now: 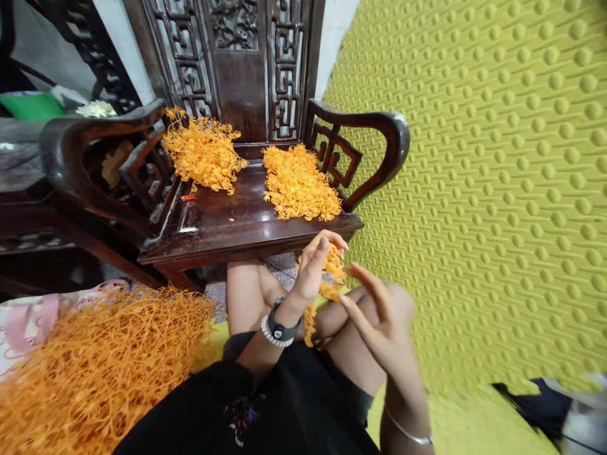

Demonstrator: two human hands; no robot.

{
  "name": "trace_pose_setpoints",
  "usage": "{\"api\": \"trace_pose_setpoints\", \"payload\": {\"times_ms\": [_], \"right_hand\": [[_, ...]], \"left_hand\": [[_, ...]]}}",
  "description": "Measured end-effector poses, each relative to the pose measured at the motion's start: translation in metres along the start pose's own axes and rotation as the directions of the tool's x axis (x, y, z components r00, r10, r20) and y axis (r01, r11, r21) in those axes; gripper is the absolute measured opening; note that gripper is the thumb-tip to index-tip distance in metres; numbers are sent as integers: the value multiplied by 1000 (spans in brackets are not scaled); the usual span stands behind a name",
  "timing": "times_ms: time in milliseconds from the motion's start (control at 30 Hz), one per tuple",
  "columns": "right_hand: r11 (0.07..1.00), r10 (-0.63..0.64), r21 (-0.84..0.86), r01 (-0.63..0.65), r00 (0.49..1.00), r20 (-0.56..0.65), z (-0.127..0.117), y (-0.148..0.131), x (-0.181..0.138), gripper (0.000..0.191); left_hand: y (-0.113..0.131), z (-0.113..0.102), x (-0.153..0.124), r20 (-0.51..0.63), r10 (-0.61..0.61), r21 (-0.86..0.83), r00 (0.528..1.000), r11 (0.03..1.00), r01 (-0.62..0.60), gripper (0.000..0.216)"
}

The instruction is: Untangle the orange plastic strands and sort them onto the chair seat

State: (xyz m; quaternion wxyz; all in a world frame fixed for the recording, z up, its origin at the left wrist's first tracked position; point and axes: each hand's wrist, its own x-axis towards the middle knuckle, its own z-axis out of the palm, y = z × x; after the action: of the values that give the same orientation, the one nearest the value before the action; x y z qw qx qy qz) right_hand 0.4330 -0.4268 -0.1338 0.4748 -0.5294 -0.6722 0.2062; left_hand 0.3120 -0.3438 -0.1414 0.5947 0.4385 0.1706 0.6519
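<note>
Both hands (310,272) (389,335) close together, fingers (372,287) bent

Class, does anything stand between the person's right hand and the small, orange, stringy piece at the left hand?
Nothing visible does. The bare right hand is close beside the small, orange, stringy piece at the bare left hand; whether the right one touches it is unclear.
</note>
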Motion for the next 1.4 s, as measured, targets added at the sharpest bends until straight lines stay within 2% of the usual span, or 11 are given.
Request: {"api": "trace_pose_setpoints", "payload": {"times_ms": [100, 233, 400, 533, 600, 667, 833, 1000, 1200, 1300, 1400], "right_hand": [[983, 116, 131, -130, 987, 111, 35, -9, 4, 23], [991, 74, 118, -65, 994, -76, 74, -15, 7, 14], [984, 89, 163, -73, 991, -98, 105, -7, 12, 13], [963, 189, 177, -202, 978, 86, 112, 2, 23, 15], [971, 157, 149, -188, 968, 195, 110, 1, 31, 20], [978, 94, 157, -135, 965, 244, 107, -2, 39, 24], [975, -18, 218, -30, 976, 216, 92, -5, 59, 15], [948, 20, 308, -76, 983, 182, 65, -3, 92, 20], [871, 141, 436, -228, 965, 222, 38, 1, 99, 26], [805, 238, 487, -340, 936, 259, 24, 13, 75, 31], [744, 300, 537, -398, 917, 264, 9, 28, 53, 34]], "left_hand": [[-2, -6, -11, -153, 2, -44, 988, 999, -9, 42], [-4, -20, -31, -383, 127, 71, 915, 992, -108, 44], [-9, -48, -31, -324, 205, 420, 924, 906, -54, 25], [-9, -82, -2, -160, 396, 774, 904, 619, -134, 39], [-3, -94, 13, -37, 534, 880, 844, 418, -226, 42], [8, -100, 26, 24, 611, 916, 791, 304, -263, 48], [34, -83, 58, -37, 611, 901, 790, 362, -238, 59], [37, -53, 101, 55, 550, 818, 833, 453, -354, 57], [21, -30, 118, 341, 610, 752, 715, 279, -597, 55], [19, -37, 133, 340, 550, 798, 763, 261, -543, 61], [30, -60, 159, 69, 501, 916, 863, 310, -253, 66]]}}
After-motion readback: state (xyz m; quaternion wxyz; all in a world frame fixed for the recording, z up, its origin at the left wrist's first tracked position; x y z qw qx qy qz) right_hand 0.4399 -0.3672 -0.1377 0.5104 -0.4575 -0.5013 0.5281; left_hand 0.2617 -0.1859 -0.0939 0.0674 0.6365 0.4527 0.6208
